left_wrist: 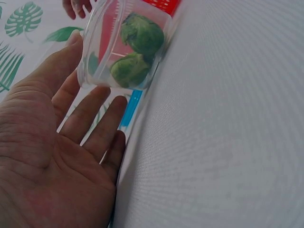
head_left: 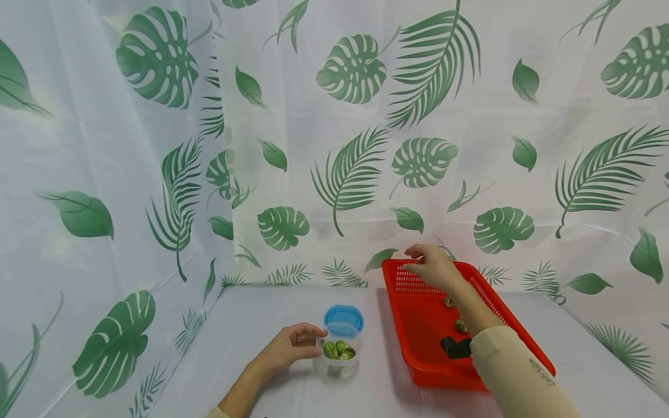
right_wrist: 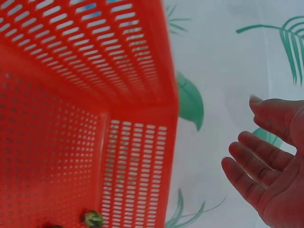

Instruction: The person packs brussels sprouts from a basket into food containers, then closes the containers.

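Note:
A small clear plastic container (head_left: pixel 351 370) stands on the table with several Brussels sprouts (head_left: pixel 340 349) inside. At its left side is my left hand (head_left: pixel 286 350), thumb and fingers loosely extended by the rim. The left wrist view shows the thumb tip close to the rim (left_wrist: pixel 88 57) and the other fingers stretched out; whether they touch it I cannot tell. My right hand (head_left: pixel 431 267) hovers over the far end of a red plastic basket (head_left: pixel 418 331). Nothing lies between its spread thumb and fingers in the right wrist view. More sprouts (head_left: pixel 460 325) lie in the basket, partly hidden by the right forearm.
Just behind the container lies a blue lid (head_left: pixel 343 316). A black device (head_left: pixel 456 347) sits at the right wrist. Leaf-printed white curtains (head_left: pixel 324 174) rise behind and to the left of the white-covered table (head_left: pixel 292 389).

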`<move>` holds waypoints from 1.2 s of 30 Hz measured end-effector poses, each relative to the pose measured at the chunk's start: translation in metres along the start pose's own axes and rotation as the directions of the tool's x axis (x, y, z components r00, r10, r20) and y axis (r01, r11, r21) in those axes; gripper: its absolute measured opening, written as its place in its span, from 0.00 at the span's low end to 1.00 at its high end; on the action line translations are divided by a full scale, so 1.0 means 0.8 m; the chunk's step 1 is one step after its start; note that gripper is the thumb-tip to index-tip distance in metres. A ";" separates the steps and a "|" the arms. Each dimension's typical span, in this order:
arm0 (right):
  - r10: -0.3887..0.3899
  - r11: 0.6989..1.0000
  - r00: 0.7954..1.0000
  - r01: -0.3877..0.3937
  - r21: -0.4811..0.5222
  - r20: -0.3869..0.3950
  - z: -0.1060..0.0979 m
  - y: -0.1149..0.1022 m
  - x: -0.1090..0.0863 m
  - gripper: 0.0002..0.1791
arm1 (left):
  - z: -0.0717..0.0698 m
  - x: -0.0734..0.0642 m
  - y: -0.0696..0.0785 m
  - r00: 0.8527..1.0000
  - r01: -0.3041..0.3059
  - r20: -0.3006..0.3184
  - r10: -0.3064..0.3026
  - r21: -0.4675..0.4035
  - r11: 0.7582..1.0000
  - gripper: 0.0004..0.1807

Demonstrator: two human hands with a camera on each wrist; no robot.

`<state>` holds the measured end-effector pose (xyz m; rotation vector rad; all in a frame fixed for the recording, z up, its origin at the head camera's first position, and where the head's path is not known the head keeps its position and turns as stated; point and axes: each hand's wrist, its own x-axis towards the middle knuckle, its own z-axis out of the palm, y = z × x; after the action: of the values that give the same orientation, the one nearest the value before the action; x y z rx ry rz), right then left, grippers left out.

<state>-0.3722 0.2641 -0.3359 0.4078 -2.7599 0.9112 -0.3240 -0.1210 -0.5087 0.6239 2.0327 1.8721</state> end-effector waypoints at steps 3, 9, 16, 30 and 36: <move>0.010 1.000 1.000 -0.010 -0.013 -0.001 0.001 0.009 0.002 0.24 | 0.000 0.000 -0.001 1.000 -0.004 0.004 0.004 -0.004 1.000 0.25; 0.043 0.999 0.999 -0.042 -0.032 0.007 0.002 0.027 0.005 0.25 | 0.000 0.000 0.000 1.000 -0.009 0.005 0.009 0.001 1.000 0.24; 0.104 0.994 0.994 -0.103 -0.037 0.024 0.004 0.055 0.006 0.26 | 0.000 -0.001 0.000 1.000 -0.007 0.010 0.007 -0.009 1.000 0.25; 0.258 0.965 0.962 -0.251 -0.080 0.090 0.006 0.099 -0.001 0.33 | -0.001 -0.001 0.002 1.000 -0.013 0.025 0.013 -0.004 1.000 0.26; 0.290 0.956 0.950 -0.283 -0.074 0.116 0.008 0.111 -0.006 0.35 | -0.002 0.001 0.000 1.000 -0.013 0.021 0.014 -0.003 1.000 0.26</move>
<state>-0.3967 0.3297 -0.3908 0.0543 -3.0074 0.8929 -0.3252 -0.1223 -0.5085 0.6556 2.0167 1.8677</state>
